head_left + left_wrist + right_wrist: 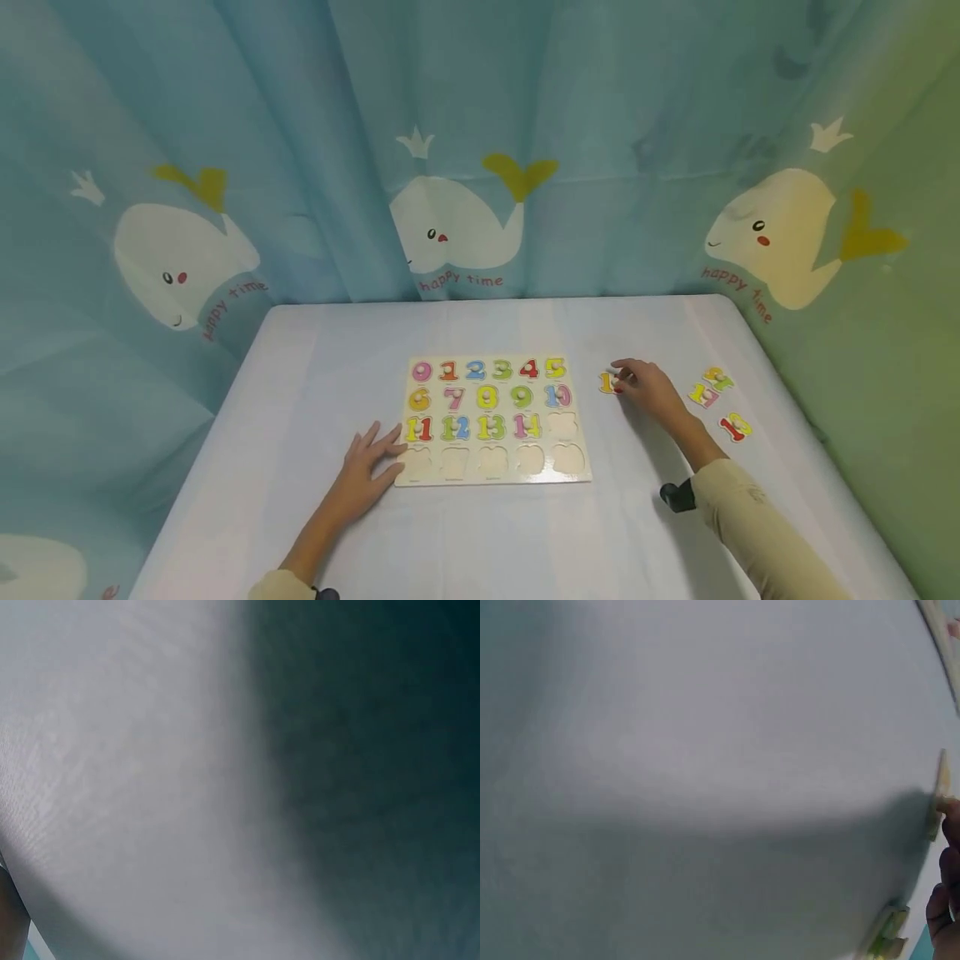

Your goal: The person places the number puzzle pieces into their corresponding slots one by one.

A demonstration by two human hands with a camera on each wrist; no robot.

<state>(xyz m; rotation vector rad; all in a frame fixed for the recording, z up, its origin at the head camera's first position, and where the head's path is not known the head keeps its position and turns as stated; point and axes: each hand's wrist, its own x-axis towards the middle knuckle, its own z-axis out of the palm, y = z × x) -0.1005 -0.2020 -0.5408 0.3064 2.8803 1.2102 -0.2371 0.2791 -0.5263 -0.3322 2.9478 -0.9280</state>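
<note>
A wooden number puzzle board (465, 483) lies on the table, with pieces 0 to 14 seated in its upper rows. My left hand (363, 467) rests at the board's left edge, fingers spread, fingertips touching it. To the right of the board, my right hand (652, 392) pinches a yellow-orange number piece (606, 383) by its knob; its first digit is 1, and fingers cover the rest. That same number piece (939, 780) shows edge-on beside the right fingers (952, 825) in the right wrist view. The left wrist view shows mostly cloth and shadow.
Loose number pieces lie on the right side of the table: a red and yellow 16 (736, 427), a yellow and pink piece (703, 395) and a yellow and green piece (717, 379). Several recesses (492, 461) at the board's lower part hold no piece. A whale-print curtain (322, 233) stands behind.
</note>
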